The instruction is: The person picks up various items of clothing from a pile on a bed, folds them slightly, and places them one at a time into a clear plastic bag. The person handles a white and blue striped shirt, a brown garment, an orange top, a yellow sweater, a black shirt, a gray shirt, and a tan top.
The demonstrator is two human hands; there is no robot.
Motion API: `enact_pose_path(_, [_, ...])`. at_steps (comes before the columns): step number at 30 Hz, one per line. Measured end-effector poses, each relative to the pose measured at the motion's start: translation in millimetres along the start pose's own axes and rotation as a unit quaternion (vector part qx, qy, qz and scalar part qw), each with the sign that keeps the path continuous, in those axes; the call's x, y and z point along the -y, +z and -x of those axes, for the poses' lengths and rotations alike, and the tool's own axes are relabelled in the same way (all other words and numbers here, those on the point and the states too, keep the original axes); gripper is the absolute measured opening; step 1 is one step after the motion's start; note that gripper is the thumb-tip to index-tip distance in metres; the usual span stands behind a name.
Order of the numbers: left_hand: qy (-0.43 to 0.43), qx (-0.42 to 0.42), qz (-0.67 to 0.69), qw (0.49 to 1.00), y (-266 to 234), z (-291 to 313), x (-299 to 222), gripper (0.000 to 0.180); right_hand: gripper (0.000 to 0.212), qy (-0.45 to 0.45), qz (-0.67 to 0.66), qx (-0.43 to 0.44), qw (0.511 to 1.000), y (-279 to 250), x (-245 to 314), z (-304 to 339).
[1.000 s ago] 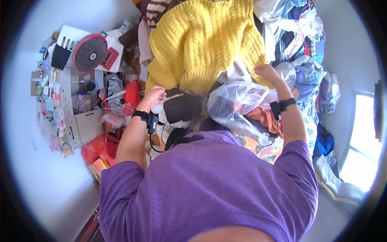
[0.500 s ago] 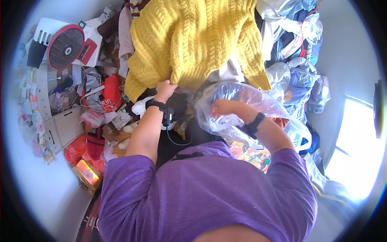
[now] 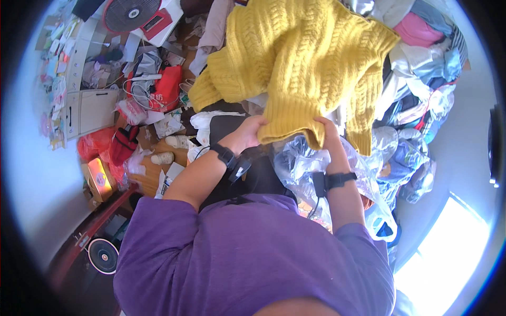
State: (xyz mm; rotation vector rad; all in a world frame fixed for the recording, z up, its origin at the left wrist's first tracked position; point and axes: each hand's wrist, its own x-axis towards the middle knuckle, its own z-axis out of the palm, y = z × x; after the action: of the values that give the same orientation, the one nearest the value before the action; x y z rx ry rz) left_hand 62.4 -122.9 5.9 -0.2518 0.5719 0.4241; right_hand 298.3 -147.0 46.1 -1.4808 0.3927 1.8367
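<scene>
A thick yellow knitted sweater [image 3: 305,58] lies spread over a heap of clothes in front of me. My left hand [image 3: 249,134] grips its lower hem at the left. My right hand [image 3: 328,129] pinches the same hem a little to the right. Both wrists carry black bands. Under the hem sits a crumpled clear plastic bag [image 3: 303,163] with clothes inside, and a black item [image 3: 224,126] lies beneath my left hand.
A pile of mixed clothes [image 3: 421,68] fills the right side. At the left are a red fan [image 3: 130,13], a red bag [image 3: 166,87], a white box [image 3: 95,108], cables and scattered small items on a wooden floor [image 3: 153,179]. A bright window [image 3: 453,247] is at lower right.
My right hand has left the plastic bag and taken the sweater's hem beside my left hand. The view has shifted, so the sweater now sits higher and to the right.
</scene>
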Motion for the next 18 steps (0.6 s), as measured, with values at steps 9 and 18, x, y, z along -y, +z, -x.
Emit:
enact_pose_path(9, [0.254, -0.043, -0.025, 0.966, 6, 12, -87, 0.017, 0.052, -0.549, 0.303, -0.01, 0.779, 74, 86, -11])
enact_pose_path(18, [0.333, -0.323, 0.102, 0.88, -213, -41, -108, 0.052, 0.06, -0.329, 0.845, -0.217, 0.361, 81, 38, -69])
